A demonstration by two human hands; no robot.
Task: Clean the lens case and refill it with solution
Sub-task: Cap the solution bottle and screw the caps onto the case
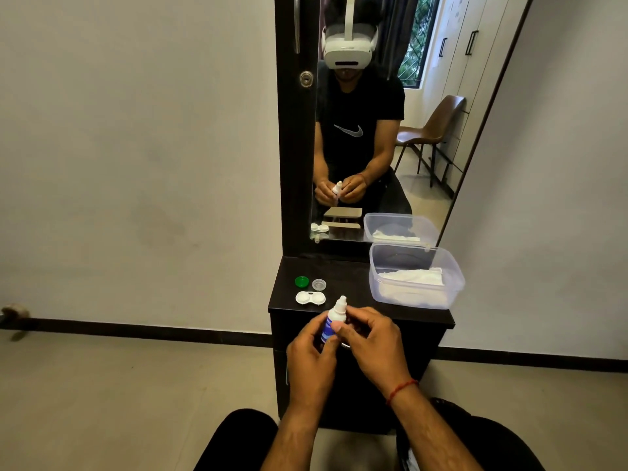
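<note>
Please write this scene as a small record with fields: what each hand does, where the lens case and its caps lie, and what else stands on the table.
left hand: left hand grips the solution bottle around its body
right hand: right hand, fingers curled, thumb on the bottle below its white top
lens case: white lens case on the dark table, both wells uncovered
caps: green cap and clear cap side by side behind the case
container: plastic box on the table's right side, white cloth inside
liquid in wells: cannot tell
</note>
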